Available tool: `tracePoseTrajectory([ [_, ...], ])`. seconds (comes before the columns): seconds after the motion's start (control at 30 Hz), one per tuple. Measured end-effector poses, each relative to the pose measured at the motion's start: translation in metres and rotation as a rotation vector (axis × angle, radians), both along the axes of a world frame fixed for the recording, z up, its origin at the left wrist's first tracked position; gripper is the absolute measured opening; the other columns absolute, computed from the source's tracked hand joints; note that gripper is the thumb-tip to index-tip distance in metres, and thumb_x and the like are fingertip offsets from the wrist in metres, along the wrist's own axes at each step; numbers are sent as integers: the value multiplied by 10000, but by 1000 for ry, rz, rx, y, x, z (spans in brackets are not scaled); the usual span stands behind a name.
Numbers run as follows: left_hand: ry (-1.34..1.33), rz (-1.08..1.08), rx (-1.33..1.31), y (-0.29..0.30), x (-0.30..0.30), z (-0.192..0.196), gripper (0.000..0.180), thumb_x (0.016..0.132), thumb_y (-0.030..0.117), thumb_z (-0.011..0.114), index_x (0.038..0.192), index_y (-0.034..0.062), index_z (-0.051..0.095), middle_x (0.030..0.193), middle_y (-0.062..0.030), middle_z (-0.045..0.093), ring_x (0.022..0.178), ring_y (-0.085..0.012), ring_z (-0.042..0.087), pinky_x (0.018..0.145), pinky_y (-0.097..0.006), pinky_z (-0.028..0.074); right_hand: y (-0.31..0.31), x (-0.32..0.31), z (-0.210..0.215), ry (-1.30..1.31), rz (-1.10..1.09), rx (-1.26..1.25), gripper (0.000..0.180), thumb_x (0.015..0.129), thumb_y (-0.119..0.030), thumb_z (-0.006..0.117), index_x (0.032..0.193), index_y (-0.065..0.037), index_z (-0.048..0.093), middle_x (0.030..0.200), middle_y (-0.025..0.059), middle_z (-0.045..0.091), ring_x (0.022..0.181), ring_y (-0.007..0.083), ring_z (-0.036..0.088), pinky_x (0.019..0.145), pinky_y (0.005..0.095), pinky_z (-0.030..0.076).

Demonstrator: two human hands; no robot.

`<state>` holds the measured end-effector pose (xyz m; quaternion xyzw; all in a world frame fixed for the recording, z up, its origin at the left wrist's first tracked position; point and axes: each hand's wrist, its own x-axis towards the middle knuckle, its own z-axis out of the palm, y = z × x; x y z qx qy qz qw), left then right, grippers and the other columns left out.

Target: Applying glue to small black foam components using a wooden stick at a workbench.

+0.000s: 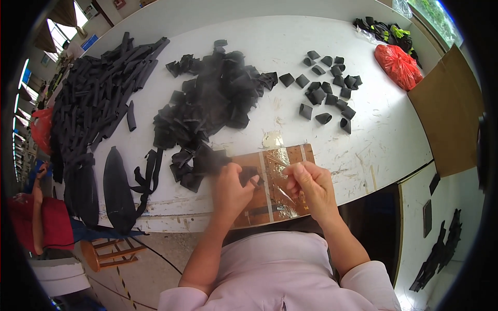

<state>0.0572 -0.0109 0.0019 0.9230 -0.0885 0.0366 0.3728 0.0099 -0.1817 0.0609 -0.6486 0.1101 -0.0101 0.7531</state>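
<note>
My left hand (233, 187) is closed on a small black fabric piece (251, 175), at the left part of a brown board (307, 154) near the table edge. My right hand (313, 187) pinches a thin, shiny metal tool (276, 161); its slim end points up and left over the board, and its exact kind is hard to make out. Clear, glossy tape (280, 179) covers the board's middle. A large heap of black fabric pieces (223, 93) lies just beyond my left hand. Farther right, several short black fabric tubes (316, 96) are scattered on the white table.
Long black strips (98, 98) are piled at the left. Black cloth shapes (118, 186) hang over the front edge. A red plastic bag (398, 66) and a cardboard sheet (447, 116) stand at the right. Another person in red (41, 223) is at far left, near a wooden stool (91, 255).
</note>
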Motion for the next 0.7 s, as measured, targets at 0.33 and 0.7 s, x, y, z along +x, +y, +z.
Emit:
tracePoseTrajectory([
  [0.33,-135,-139,-73,37,-9,18,163,666,-77,540,788,14,598,934,-149,530,874,-315,531,744,-373,448,32,-18,-27,136,420,-116,338,896,-299,501,905,27,590,693,21,572,598,83,516,540,211,437],
  [0.7,589,-38,-1449,39,-59,49,347,737,-4,512,1083,-17,483,993,-104,563,868,-170,564,722,-299,485,45,-14,-24,384,356,784,130,851,-181,574,868,-51,570,772,14,593,628,74,534,559,206,440],
])
